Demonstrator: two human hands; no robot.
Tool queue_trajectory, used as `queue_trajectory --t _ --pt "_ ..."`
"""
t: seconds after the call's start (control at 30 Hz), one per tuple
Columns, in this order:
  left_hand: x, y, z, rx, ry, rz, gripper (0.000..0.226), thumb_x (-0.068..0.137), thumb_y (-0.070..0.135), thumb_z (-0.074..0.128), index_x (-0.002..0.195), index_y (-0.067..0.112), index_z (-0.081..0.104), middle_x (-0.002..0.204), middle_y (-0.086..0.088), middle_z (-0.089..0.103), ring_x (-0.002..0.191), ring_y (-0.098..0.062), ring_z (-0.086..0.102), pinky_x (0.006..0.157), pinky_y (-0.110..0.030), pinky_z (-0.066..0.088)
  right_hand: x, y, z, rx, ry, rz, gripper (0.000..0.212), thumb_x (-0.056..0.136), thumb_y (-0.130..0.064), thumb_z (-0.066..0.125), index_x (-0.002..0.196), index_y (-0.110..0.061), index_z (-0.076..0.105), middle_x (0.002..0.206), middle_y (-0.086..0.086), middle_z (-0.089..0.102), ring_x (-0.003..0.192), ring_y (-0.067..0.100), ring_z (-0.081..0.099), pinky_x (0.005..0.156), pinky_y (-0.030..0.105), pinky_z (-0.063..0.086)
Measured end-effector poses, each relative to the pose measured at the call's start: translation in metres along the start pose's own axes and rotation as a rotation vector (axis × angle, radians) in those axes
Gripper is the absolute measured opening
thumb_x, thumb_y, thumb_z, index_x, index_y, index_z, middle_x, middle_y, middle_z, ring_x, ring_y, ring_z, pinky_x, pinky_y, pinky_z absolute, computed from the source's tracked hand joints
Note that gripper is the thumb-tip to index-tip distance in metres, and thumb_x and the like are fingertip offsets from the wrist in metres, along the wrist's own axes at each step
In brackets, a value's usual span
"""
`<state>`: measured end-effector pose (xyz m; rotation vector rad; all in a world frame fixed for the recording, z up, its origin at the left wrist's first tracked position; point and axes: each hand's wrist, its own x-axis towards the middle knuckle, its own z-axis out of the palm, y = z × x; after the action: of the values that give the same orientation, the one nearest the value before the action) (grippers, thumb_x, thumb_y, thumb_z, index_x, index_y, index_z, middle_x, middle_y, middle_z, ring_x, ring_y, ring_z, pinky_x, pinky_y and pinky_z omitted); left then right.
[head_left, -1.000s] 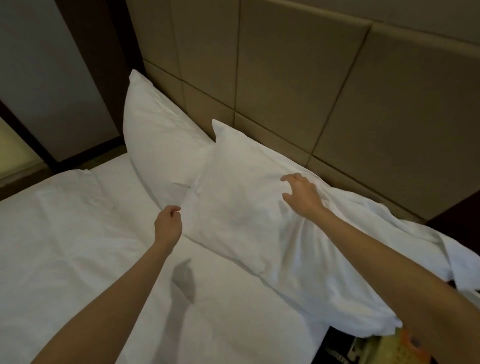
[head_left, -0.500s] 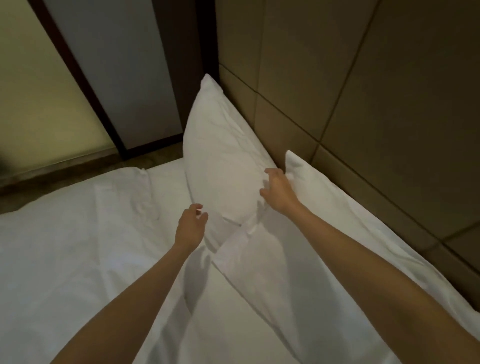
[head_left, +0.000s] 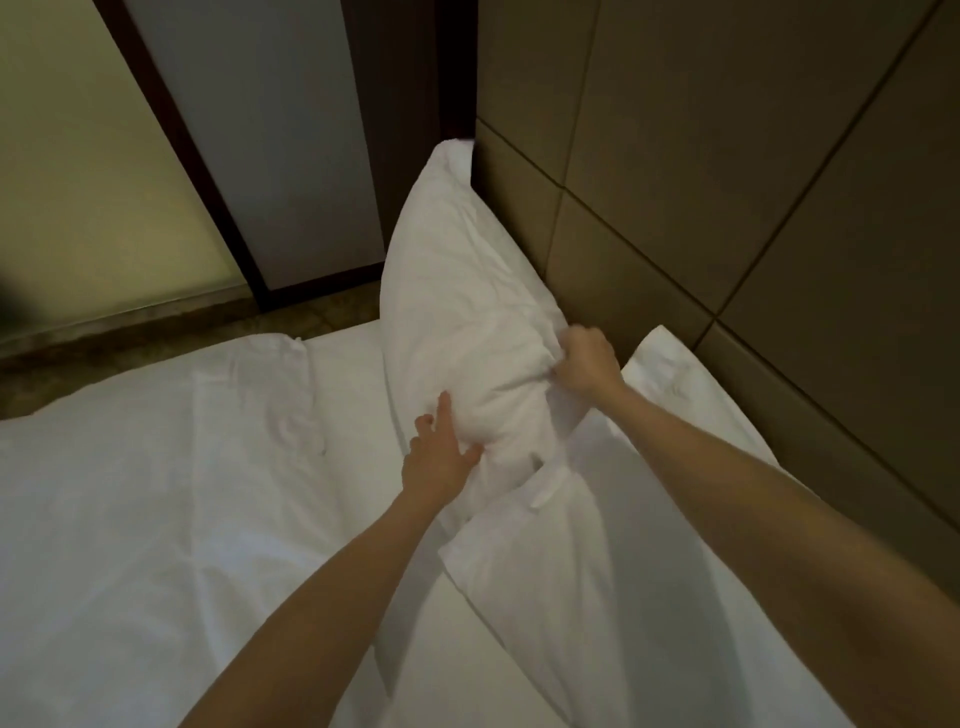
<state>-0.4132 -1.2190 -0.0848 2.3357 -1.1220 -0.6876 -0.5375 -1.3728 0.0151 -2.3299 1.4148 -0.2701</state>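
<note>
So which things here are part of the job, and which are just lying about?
In hand: upright pillow, gripped at its near end by both hands, left hand and right hand.
Lying about: flat pillow, white bedding, panelled headboard, frosted panel.

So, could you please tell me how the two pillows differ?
The far pillow stands upright against the headboard; the near pillow lies lower and flatter. The left hand and right hand hold the far pillow, bunching it; the near pillow lies smooth. Both are white.

Dim warm light, soft blur, wide-angle edge distortion
</note>
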Motion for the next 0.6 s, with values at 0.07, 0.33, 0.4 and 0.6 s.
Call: queue_trajectory --t 0.07,0.33,0.4,0.6 --pt "0.008 0.004 -0.005 -0.198 0.061 -0.077 0.089 0.091 0.048 0.051 0.152 0.027 -0.01 0.153 -0.018 0.022 0.129 -0.039 0.043 0.103 -0.048 0.039 0.013 -0.027 -0.019 0.089 0.014 -0.132 0.022 0.083 -0.001 0.056 0.063 -0.011 0.053 0.088 0.015 0.061 0.087 0.037 0.061 0.075 0.043 0.052" --pt "0.032 0.031 -0.043 -0.462 0.038 -0.026 0.077 0.095 0.051 0.041 0.153 0.028 -0.004 0.16 -0.009 0.017 0.144 -0.029 0.026 0.116 -0.041 0.023 0.044 -0.06 -0.076 0.419 0.331 -0.096 0.018 0.074 0.003 0.053 0.061 -0.01 0.052 0.074 0.007 0.055 0.07 0.019 0.052 0.057 0.029 0.036" --pt "0.03 0.038 -0.038 -0.425 -0.032 0.046 0.073 0.097 0.045 0.041 0.153 0.026 -0.001 0.161 -0.007 0.014 0.147 -0.026 0.02 0.12 -0.04 0.019 0.04 -0.026 -0.077 0.475 0.368 0.063 0.012 0.074 0.003 0.057 0.072 -0.008 0.059 0.079 0.008 0.058 0.076 0.02 0.056 0.058 0.029 0.038" --pt "0.011 0.018 0.015 -0.292 -0.324 0.077 0.074 0.098 0.031 0.046 0.153 0.019 -0.001 0.163 -0.008 0.005 0.149 -0.022 0.012 0.121 -0.035 0.014 -0.01 0.079 -0.049 -0.066 -0.15 0.352 0.054 0.084 -0.041 0.064 0.122 -0.004 0.055 0.126 0.02 0.058 0.112 0.038 0.057 0.085 0.038 0.047"
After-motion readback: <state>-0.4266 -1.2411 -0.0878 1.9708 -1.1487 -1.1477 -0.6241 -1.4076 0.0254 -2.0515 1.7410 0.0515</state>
